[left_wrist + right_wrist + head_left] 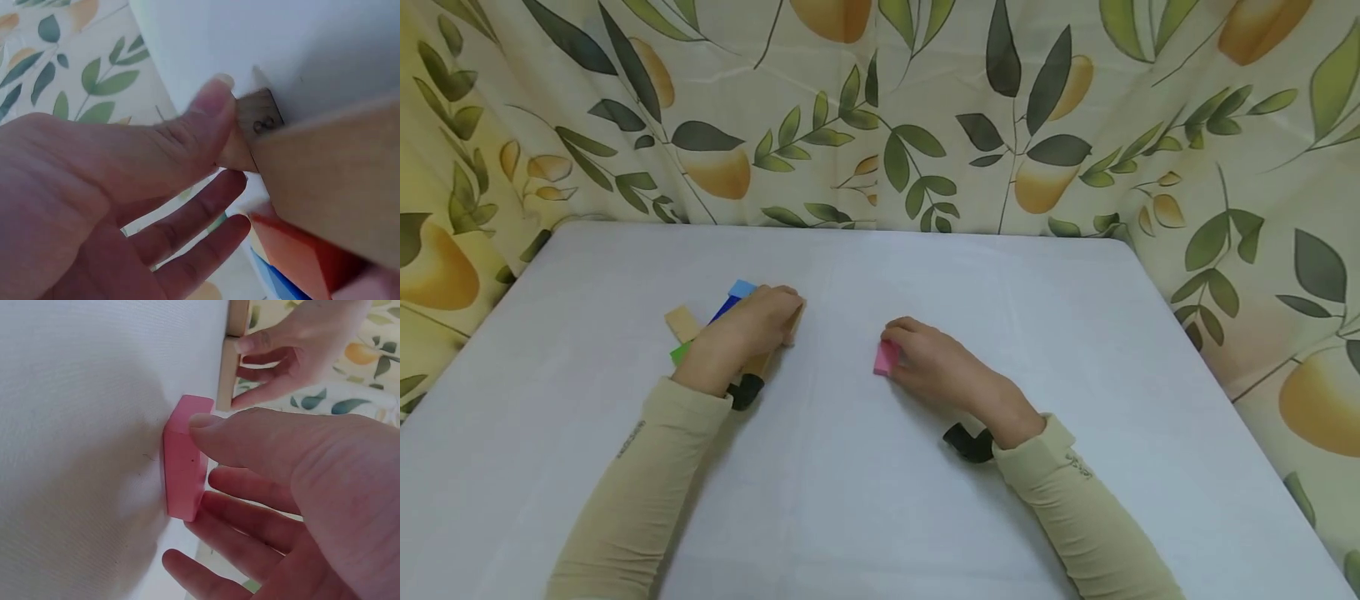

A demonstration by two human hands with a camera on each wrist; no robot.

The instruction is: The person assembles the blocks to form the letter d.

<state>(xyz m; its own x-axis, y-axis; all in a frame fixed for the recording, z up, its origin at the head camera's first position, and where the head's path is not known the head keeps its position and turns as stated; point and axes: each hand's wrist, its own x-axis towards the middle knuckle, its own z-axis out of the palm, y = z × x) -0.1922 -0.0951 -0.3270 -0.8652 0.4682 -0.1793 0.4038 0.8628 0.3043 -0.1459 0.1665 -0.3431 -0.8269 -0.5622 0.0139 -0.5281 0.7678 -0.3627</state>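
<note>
My left hand (741, 333) pinches a plain wooden block (256, 115) with a dark mark like an 8 on its end, thumb on one side and fingers on the other. Another bare wooden block (331, 172) lies close against it, and a red block (294, 247) shows beneath in the left wrist view. Farther right on the white table, my right hand (947, 367) holds a pink block (184, 462) between thumb and fingers. The pink block stands on its narrow side, right at the cloth.
Around the left wrist lie a light blue block (742, 288), a dark blue block (724, 308), a tan block (682, 323) and a partly covered green block (680, 353). The white tabletop (880, 500) ends at a leaf-and-fruit patterned curtain (880, 125).
</note>
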